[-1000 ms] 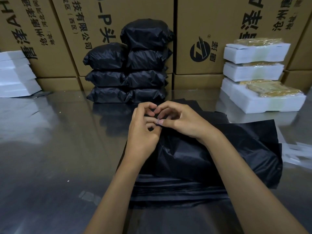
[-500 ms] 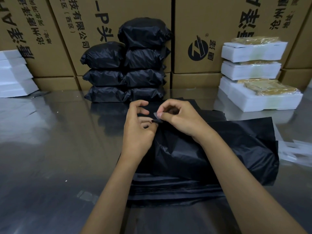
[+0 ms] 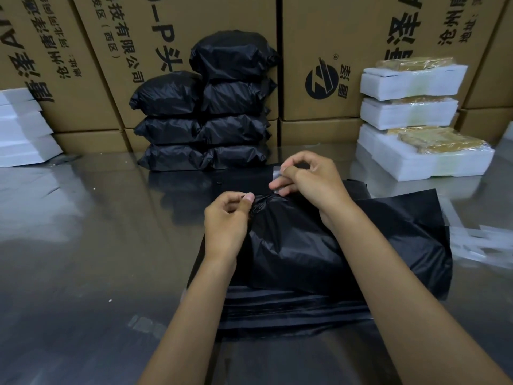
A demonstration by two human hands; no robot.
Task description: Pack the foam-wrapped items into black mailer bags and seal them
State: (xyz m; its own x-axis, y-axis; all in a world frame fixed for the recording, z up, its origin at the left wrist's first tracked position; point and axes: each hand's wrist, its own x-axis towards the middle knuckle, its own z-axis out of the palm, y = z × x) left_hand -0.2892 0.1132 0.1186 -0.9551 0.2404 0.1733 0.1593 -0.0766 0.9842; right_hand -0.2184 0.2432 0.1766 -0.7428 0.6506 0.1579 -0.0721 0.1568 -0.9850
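Observation:
A filled black mailer bag point(image 3: 305, 245) lies on the steel table in front of me, on top of a pile of flat black bags point(image 3: 291, 312). My left hand point(image 3: 226, 220) pinches the bag's far edge at its flap. My right hand point(image 3: 308, 179) pinches a thin pale strip point(image 3: 276, 173) lifted off that flap, just above and right of the left hand. Sealed black bags point(image 3: 205, 118) are stacked at the back centre. Foam-wrapped items point(image 3: 416, 118) are stacked at the back right.
Cardboard boxes point(image 3: 333, 37) wall off the far side of the table. White foam sheets point(image 3: 19, 129) are piled at the back left. Pale loose strips point(image 3: 483, 243) lie on the table at the right edge.
My hands have drawn apart: the right hand has lifted up and right with the pale strip, and the left hand stays low on the bag's edge.

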